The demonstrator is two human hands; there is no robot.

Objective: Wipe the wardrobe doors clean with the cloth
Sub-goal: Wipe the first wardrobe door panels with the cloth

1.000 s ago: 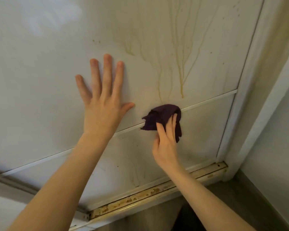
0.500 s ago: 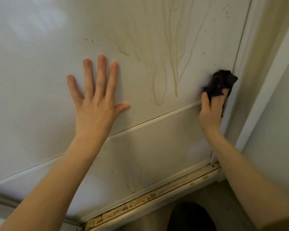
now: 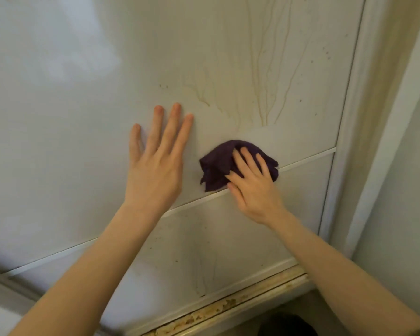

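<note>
left hand (image 3: 155, 170) flat on white door (image 3: 70, 117) with fingers straight, right hand (image 3: 252, 187) with fingers laid straight, pressing purple cloth (image 3: 218, 163) on door's mid rail, brown drips (image 3: 264, 93) above

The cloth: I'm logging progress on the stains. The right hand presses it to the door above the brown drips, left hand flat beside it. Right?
No. The head view shows the right hand pressing the cloth to the door below the brown drips, not above them; the left hand lies flat beside it.
</note>
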